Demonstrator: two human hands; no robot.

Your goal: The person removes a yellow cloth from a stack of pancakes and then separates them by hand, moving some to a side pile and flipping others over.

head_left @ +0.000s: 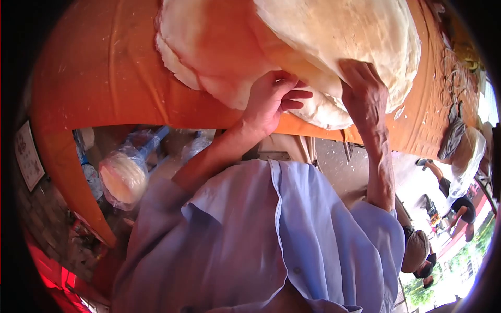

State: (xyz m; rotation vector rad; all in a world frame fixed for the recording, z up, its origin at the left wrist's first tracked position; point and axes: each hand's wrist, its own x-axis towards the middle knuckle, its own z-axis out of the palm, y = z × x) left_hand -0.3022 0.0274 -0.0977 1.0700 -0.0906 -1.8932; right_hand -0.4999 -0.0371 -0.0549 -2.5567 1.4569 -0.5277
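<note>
1. Head view, from 11 to 1 o'clock: a broad cream pad (209,36), soft and fibrous, lies on an orange tablecloth (88,68). Its outline is rounded, its edge ragged and puffy. An upper layer (355,31) covers its right part, paler and faintly wrinkled, ending in a loose fold near the front edge of the cloth.
2. At 1 o'clock, the left hand (269,99) is at the pad's near edge, palm turned partly inward. Its fingers are bent, the thumb near the forefinger — whether they pinch any fibre, I cannot tell.
3. At 2 o'clock, the right hand (365,96) rests back-upward against the upper layer, fingers bent together at its edge. The thumb is hidden, so I cannot tell whether it pinches the layer or only presses it.
4. The cloth is smooth, with long creases; white flecks dot its right side.
5. Just past 2 o'clock, thin string (450,78) lies in loops.
6. Between 8 and 9 o'clock, below the table, a thick cream roll (122,180) sits in crinkled clear plastic, beside blue bars (154,138).
7. At 6 o'clock, a pale blue shirt (229,240) hangs in soft folds — a small round button shows.
8. At 3 o'clock, a clear plastic bag (469,159) bulges beside dark crumpled fabric (453,136).
9. At 9 o'clock, a framed sheet (30,155) carries printed marks too small to read.
</note>
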